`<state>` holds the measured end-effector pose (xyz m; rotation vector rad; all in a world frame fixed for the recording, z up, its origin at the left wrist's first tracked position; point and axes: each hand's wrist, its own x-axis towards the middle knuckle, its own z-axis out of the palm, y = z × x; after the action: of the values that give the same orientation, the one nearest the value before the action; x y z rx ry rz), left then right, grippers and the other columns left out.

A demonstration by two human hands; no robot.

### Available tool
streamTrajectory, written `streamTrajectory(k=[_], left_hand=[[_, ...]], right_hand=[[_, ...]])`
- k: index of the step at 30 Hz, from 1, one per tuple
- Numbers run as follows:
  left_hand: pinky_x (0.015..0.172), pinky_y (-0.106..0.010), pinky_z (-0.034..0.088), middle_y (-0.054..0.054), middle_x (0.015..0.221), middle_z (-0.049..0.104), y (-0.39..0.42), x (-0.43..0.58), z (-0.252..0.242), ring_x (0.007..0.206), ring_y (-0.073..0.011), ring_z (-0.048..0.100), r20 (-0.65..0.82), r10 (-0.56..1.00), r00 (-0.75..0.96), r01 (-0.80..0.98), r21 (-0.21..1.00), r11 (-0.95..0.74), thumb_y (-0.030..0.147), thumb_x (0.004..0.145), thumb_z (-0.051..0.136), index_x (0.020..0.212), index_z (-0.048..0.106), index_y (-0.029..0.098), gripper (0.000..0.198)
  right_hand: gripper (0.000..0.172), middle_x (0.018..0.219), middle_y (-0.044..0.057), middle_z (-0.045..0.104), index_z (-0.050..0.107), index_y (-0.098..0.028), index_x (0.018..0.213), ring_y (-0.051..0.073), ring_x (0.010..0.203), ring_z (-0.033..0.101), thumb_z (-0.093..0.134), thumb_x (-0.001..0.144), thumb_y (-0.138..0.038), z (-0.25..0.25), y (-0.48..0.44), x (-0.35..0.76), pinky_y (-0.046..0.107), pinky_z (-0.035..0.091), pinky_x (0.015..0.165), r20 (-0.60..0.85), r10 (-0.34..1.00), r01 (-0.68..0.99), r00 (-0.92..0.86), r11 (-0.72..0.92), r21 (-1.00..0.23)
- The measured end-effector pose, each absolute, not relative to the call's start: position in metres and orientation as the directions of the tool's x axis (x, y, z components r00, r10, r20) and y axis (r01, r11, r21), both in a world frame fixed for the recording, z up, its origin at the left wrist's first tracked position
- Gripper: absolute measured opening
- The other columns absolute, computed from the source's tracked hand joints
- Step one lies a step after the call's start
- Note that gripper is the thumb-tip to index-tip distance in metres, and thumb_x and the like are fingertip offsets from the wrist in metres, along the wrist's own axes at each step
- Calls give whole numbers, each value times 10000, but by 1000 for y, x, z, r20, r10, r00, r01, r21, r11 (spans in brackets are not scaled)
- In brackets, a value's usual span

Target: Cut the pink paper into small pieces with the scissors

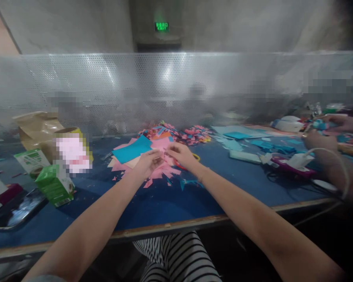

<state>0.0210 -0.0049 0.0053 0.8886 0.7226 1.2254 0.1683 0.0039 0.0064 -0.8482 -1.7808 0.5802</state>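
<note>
My left hand [151,161] and my right hand [181,153] meet over a pile of cut pink paper [161,172]. Both have their fingertips pinched together on what looks like a small pink paper piece, which blends into the pile below. A blue paper sheet [132,149] lies on the pile, just beyond my left hand. Beside my right wrist a red and yellow loop [196,157] shows, mostly hidden. Blue-green paper scraps [190,183] lie on the near side of the pile.
Colourful bundles of cut paper [194,134] stand behind the pile. At left are a green box [54,186], a paper bag [38,127] and a phone [25,209]. A purple power strip [294,167] with a cable lies right, near another person's hand [320,143]. A perforated screen [164,86] borders the blue table.
</note>
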Motion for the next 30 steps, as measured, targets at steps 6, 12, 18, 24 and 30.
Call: streamTrajectory(k=[6,12,18,24,30], left_hand=[[639,-237,449,0,584,584,-8,24,5,573,-87,563,63,980,190,-453,891,30,109,511,671,653,543,129,192],[654,-250,444,12,572,576,-7,26,4,567,-84,560,131,972,196,-428,903,-36,116,486,683,639,532,128,216],[693,-263,447,5,602,586,-8,26,4,593,-84,564,128,970,204,-449,893,-23,132,488,689,624,540,126,201],[702,-259,447,13,589,579,-9,25,6,584,-75,557,145,965,217,-451,892,-32,139,499,688,622,548,127,187],[677,-247,451,10,587,580,-10,25,6,583,-79,559,139,966,219,-437,899,-30,150,492,692,616,547,126,192]], right_hand=[[95,666,4,514,515,-143,679,97,614,489,512,670,-238,3,5,166,235,407,604,589,775,229,-230,631,-741],[71,666,5,518,518,-142,684,97,621,494,499,676,-210,4,5,167,237,411,611,599,765,234,-236,644,-729],[77,645,-4,525,522,-142,685,89,599,490,495,678,-214,8,0,166,238,411,612,591,773,231,-233,634,-738],[83,649,5,528,529,-134,667,93,618,488,497,674,-210,8,0,165,234,406,611,578,781,247,-238,624,-741],[72,649,10,547,539,-135,650,96,616,502,503,663,-195,8,0,165,235,410,612,570,791,268,-224,612,-744]])
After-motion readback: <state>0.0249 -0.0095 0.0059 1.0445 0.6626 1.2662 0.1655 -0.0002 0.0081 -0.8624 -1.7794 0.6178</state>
